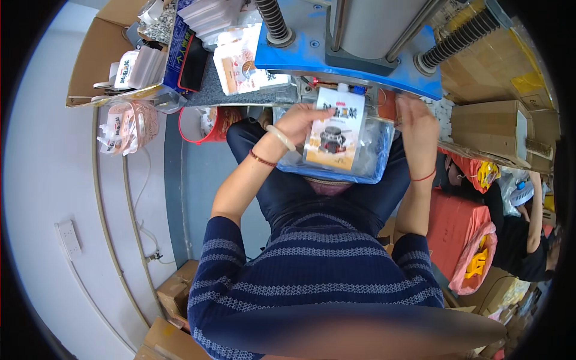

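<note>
Left hand [300, 123] grip closed on the white spouted pouch [334, 129], held upright over the blue tray [372, 171] on the lap; right hand [417, 123] beside tray, grip state indeterminate; blue machine [354, 60] above.

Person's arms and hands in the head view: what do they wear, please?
Both forearms are bare, with dark blue knitted sleeves, striped in paler patterned bands, pushed up to the elbows. The left hand has two wristbands: a pale, smooth bangle and a dark red beaded bracelet. The right hand has a thin red string bracelet. No gloves are worn.
</note>
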The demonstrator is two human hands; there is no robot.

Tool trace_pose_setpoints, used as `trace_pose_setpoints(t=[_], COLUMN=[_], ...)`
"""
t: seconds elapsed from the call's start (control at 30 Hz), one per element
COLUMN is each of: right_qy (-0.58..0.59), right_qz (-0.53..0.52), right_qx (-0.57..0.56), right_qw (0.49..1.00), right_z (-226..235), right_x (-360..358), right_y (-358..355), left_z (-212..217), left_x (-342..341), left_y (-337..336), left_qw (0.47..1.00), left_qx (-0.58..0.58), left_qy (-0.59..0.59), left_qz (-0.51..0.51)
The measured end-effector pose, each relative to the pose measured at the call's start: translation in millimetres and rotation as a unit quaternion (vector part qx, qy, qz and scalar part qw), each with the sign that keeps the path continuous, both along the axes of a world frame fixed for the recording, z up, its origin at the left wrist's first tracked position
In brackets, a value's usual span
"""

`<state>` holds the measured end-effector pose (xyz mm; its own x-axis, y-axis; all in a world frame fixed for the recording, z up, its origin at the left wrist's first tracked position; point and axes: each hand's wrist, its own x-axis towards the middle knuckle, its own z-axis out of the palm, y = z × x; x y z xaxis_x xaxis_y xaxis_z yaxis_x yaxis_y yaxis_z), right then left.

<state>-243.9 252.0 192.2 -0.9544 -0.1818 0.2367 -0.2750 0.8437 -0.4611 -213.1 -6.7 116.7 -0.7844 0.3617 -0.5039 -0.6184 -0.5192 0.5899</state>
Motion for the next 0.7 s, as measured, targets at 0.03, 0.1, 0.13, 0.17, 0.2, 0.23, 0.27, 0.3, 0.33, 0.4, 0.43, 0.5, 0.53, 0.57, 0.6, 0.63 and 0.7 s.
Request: trace_pose_setpoints(t=[0.03,0.1,0.13,0.17,0.2,0.23,0.27,0.3,0.33,0.4,0.43,0.5,0.53,0.57,0.6,0.63,0.7], right_qy=[0.011,-0.004,0.043,0.092,0.095,0.047,-0.004,-0.006,-0.011,0.028,0.029,0.039,0.037,0.055,0.073,0.072,0.038], right_qz=[-0.056,-0.101,-0.062,-0.014,-0.01,-0.017,-0.026,-0.014,-0.009,0.003,0.005,0.041,0.04,0.002,-0.037,-0.033,-0.126], right_qx=[0.078,0.108,0.138,0.163,0.16,0.112,0.062,0.079,0.076,0.114,0.112,0.034,0.033,0.05,0.066,0.07,-0.174], right_qw=[0.995,0.989,0.988,0.982,0.983,0.993,0.998,0.997,0.997,0.993,0.993,0.998,0.998,0.997,0.994,0.994,0.976], right_z=[-4.6,-34.4,-58.4,-64.7,-70.0,-70.5,-71.3,-80.4,-79.0,-66.0,-67.4,-70.7,-69.1,-66.0,-61.6,-50.6,-15.4], right_x=[-8.2,-25.0,-31.5,-38.2,-39.9,-38.3,-33.3,-38.8,-36.3,-39.9,-39.9,-37.2,-35.0,-33.5,-32.0,-24.8,6.5], right_y=[12.4,37.6,52.7,52.2,53.9,55.9,57.2,68.8,65.5,59.7,60.9,68.4,66.0,64.1,61.9,55.1,30.5], left_z=[2.7,-0.4,-4.5,-10.1,-31.1,-27.8,-19.1,-14.3,-11.2,-33.0,-42.3,-47.9,-46.6,-45.4,-46.1,-33.2,-9.2], left_x=[-5.9,-12.1,-9.9,-7.2,-5.3,-4.8,0.5,-5.0,-7.1,-12.5,-1.6,20.5,27.5,33.5,35.1,37.8,48.5], left_y=[1.0,3.4,7.0,5.6,-7.8,-18.2,-29.5,-38.4,-57.2,-96.2,-103.1,-95.7,-99.5,-103.4,-104.6,-97.5,-84.7], left_qw=[1.0,1.0,1.0,1.0,0.994,0.983,0.963,0.899,0.839,0.509,0.494,0.444,0.461,0.478,0.495,0.497,0.679], left_qx=[0.005,0.011,0.01,0.006,-0.093,-0.163,-0.233,-0.357,-0.476,-0.709,-0.728,-0.752,-0.736,-0.72,-0.718,-0.718,-0.623], left_qy=[-0.005,0.006,0.008,0.012,0.029,0.082,0.133,0.224,0.217,0.463,0.468,0.487,0.494,0.501,0.48,0.477,0.362], left_qz=[-0.001,-0.002,0.004,0.019,-0.04,-0.004,0.03,0.121,0.152,0.153,0.079,-0.007,0.022,0.051,0.096,0.098,0.14])
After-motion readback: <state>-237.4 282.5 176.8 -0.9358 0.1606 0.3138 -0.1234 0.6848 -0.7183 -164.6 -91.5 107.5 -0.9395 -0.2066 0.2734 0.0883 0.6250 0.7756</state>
